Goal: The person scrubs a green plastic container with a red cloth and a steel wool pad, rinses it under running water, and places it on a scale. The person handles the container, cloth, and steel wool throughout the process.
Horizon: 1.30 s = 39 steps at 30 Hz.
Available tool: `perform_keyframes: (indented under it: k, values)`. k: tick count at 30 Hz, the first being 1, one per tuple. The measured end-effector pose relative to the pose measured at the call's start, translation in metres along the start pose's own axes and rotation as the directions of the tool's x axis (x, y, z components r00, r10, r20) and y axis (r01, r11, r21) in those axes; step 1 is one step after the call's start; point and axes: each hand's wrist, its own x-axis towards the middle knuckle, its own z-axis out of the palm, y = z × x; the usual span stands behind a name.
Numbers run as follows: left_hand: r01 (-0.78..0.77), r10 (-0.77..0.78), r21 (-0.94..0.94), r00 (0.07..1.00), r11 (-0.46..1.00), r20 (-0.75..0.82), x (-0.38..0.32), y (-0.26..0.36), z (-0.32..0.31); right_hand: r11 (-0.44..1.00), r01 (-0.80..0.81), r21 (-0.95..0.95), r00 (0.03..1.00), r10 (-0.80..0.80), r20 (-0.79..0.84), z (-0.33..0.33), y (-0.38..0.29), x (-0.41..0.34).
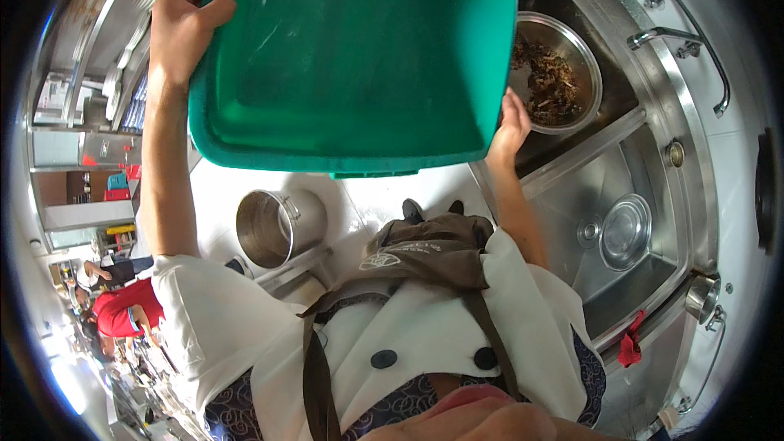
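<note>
A large green plastic tub [355,61] is held up in front of me, its inside facing me and its upper end cut off by the picture's edge. My left hand [190,18] grips the left rim, thumb over the inside. At the lower right corner, my right hand [511,125] holds the tub's side; part of that hand is hidden behind it. Beside the right hand, a round metal bowl [597,79] with brown scraps and liquid sits in the far sink basin, partly covered by the tub.
The nearer sink basin [563,208] has a round metal strainer or lid [626,233] in it. Wall taps [686,37] jut over the sinks. A metal pot [300,220] stands at left, near the floor. Stacked plates fill shelves [116,30] at left; a person in red [125,309] is farther off.
</note>
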Motion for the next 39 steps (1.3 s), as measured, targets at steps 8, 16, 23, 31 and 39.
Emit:
perform_keyframes:
  k: [8, 16, 23, 31, 39]
  values:
    - [-0.154, 0.124, 0.054, 0.922, 0.987, 0.368, 0.079, -0.017, -0.002, 0.971, -0.229, 0.074, 0.965, 0.237, -0.112, 0.016, -0.008, -0.069]
    - [-0.152, 0.015, 0.367, 0.936, 0.918, 0.352, 0.125, 0.075, 0.082, 0.892, -0.368, 0.263, 0.912, 0.402, -0.086, 0.030, -0.004, -0.104]
    - [-0.419, 0.186, 0.337, 0.815, 0.843, 0.549, 0.142, 0.107, 0.120, 0.897, -0.379, 0.227, 0.925, 0.376, 0.059, 0.044, 0.035, -0.138]
    - [-0.385, 0.134, 0.437, 0.854, 0.813, 0.502, 0.112, 0.150, 0.179, 0.866, -0.449, 0.218, 0.884, 0.466, -0.031, 0.051, 0.080, -0.134]
    - [-0.562, 0.217, 0.452, 0.760, 0.693, 0.612, 0.106, 0.155, 0.210, 0.832, -0.525, 0.178, 0.839, 0.541, -0.053, 0.062, 0.086, -0.145]
